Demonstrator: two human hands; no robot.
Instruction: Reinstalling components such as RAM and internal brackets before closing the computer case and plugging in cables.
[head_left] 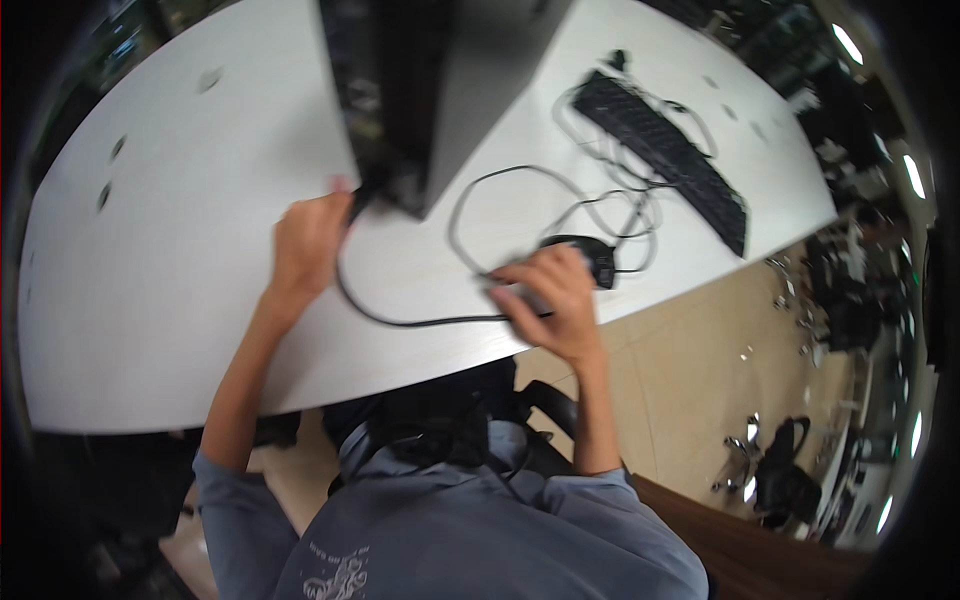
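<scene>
Grey-blue sleeves [480, 530] are filling the lower middle of the frame, and both bare forearms are reaching up from them onto a pale table [150, 300]. Left of centre, the left hand [308, 245] is closing around the plug end of a black cable [400, 320], pressing it against the lower corner of a dark computer case [420, 90] that is standing at the top centre. That cable is curving down and rightward across the table toward the right hand [545, 295], just right of centre, which is curling its fingers over the cable's other end and a small grey object; exactly what it is clamping cannot be told. Just above this hand a black mouse [585, 250] is lying, touching or nearly touching the knuckles. Thin loops of wire [560, 190] are running from there up to a black keyboard [665, 155] lying slantwise in the upper right.
</scene>
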